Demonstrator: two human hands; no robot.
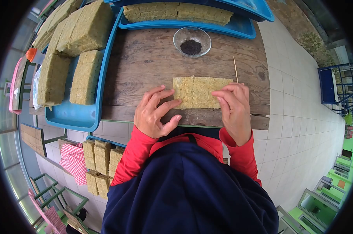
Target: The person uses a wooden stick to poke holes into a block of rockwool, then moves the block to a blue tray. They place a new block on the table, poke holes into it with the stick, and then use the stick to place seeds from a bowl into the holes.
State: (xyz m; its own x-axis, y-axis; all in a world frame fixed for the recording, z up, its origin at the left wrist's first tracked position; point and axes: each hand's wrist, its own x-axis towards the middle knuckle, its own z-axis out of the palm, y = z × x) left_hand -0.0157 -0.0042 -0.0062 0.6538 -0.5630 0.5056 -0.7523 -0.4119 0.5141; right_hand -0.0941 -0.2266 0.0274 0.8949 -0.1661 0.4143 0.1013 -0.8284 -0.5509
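A yellowish rockwool slab (pixel 202 93), scored into blocks, lies on the wooden table in front of me. My left hand (pixel 155 109) is open, fingers spread, with fingertips at the slab's left edge. Over its right end, my right hand (pixel 235 109) has thumb and index finger pinched together; what they hold is too small to make out. A thin wooden stick (pixel 235 68) extends away from the right hand's knuckles, its near end hidden there. Beyond the slab stands a clear glass bowl (pixel 205 38) with small dark seeds (pixel 191 46) in it.
To the left, a blue tray (pixel 73 119) holds thick rockwool slabs (pixel 85 78). More slabs lie in a blue tray (pixel 239 31) at the table's far edge. Below left are further rockwool blocks (pixel 102 156) and a red checkered cloth (pixel 73 162). Tiled floor (pixel 289 117) runs along the right.
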